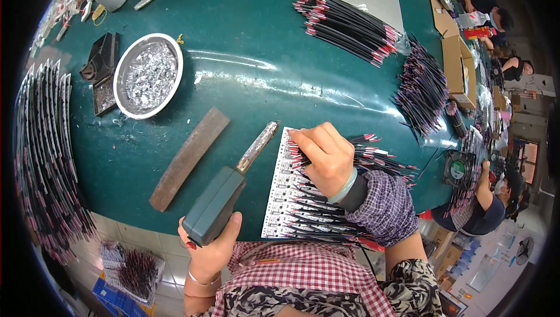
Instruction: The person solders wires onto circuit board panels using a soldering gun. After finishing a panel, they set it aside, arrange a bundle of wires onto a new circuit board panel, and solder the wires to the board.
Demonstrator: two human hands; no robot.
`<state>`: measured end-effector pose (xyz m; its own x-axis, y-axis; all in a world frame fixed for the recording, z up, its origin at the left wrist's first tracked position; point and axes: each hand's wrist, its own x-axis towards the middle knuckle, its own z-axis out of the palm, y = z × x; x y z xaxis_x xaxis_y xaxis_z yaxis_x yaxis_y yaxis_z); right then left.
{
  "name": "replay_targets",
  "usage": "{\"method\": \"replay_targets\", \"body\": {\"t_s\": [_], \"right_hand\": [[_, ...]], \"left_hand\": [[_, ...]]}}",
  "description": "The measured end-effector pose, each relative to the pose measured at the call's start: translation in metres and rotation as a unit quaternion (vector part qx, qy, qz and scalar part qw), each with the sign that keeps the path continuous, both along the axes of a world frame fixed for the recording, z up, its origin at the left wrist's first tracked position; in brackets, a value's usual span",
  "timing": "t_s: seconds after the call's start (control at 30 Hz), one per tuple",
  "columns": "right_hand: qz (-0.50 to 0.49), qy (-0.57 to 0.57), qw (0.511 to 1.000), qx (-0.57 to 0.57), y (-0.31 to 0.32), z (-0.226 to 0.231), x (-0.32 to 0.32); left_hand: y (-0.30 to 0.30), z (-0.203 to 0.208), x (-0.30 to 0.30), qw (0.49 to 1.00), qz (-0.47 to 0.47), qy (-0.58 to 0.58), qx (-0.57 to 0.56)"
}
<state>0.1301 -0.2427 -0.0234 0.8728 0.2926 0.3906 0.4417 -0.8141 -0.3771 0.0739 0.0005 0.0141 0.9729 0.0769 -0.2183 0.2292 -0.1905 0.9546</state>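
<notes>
My left hand [213, 253] is wrapped round a green soldering gun [216, 203], whose silvery tip points up and to the right, just left of a white circuit board panel [277, 185]. The tip looks apart from the panel. At the panel's far end, my right hand [328, 156] is closed with its fingertips pinched at the edge. It seems to grip a black wire with a red and white end, though the fingers mostly hide it. Rows of black wires [321, 218] run rightward from the panel, and loose wires [373, 156] lie beside my right hand.
A white bowl [122, 77] of silvery scraps and a dark metal holder [105, 98] stand at left. A flat brown bar [189, 159] lies nearer. Wired panels [46, 147] hang over the left edge. Wire bundles [423, 89], a carton [458, 72] and a small fan [459, 168] are at right.
</notes>
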Motion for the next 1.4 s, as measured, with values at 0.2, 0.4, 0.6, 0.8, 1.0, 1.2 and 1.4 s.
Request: {"method": "replay_targets", "body": {"t_s": [0.2,0.4,0.6,0.8,1.0,1.2,1.4], "right_hand": [[-0.015,0.019,1.0,0.014,0.0,0.001,-0.001],[-0.008,0.022,1.0,0.009,0.0,0.002,0.0],[0.01,0.001,1.0,0.003,0.0,-0.001,0.003],[0.011,-0.007,1.0,-0.017,0.002,0.0,0.001],[0.01,0.001,1.0,-0.01,0.001,-0.001,0.0],[0.011,0.009,1.0,-0.012,0.001,0.002,0.0],[0.01,0.013,1.0,0.0,0.001,0.001,0.001]], "left_hand": [[-0.001,-0.002,0.003,1.0,-0.006,0.0,0.025],[0.012,-0.01,-0.007,0.997,-0.056,0.057,-0.008],[-0.001,-0.008,0.006,0.999,-0.039,-0.004,0.017],[-0.002,-0.01,0.008,0.998,-0.055,-0.038,0.002],[-0.002,-0.007,0.009,0.996,-0.083,-0.025,0.025],[0.0,-0.009,0.005,0.997,-0.076,0.0,0.031],[0.004,-0.01,-0.005,0.999,-0.034,0.024,0.027]]}}
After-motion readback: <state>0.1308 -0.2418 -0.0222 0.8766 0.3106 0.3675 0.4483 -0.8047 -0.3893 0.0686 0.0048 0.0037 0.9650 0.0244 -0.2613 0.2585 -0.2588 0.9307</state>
